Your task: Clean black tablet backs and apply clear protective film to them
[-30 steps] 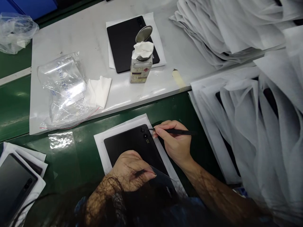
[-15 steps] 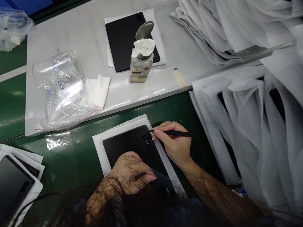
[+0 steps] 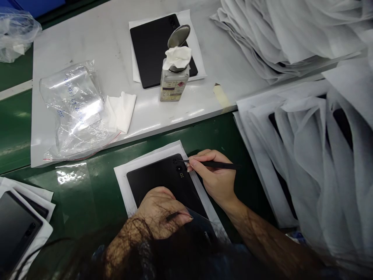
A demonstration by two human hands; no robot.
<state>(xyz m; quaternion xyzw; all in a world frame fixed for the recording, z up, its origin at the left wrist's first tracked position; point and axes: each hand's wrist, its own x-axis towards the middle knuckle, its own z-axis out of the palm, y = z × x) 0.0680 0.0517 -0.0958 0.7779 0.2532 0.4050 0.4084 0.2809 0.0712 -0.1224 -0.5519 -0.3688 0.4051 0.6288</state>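
A black tablet [image 3: 154, 175] lies back side up on a white sheet [image 3: 121, 182], its camera area and several gold dots at the top right corner. Black tweezers [image 3: 215, 165] are pinched in my right hand [image 3: 218, 179], their tips at the upper camera ring. My left hand [image 3: 160, 214] rests over the tablet's lower part, fingers closed. Between its thumb and fingers is the edge of a clear film [image 3: 201, 223]. A short dark thin piece [image 3: 172, 216] shows by that thumb; I cannot make out what it is. Hair covers part of the view below.
On the grey board [image 3: 110, 46] stand a metal-lidded solvent bottle [image 3: 172, 85], another tablet [image 3: 148, 50], a clear plastic bag [image 3: 75, 105] and a folded white wipe [image 3: 124, 112]. Wrapped tablets [image 3: 305, 136] crowd the right. More tablets [image 3: 17, 225] lie at left on the green table [image 3: 101, 202].
The tweezers' tips stay by the camera ring, with only a very slight shift of the tool. The view has moved a little; my left hand keeps its place.
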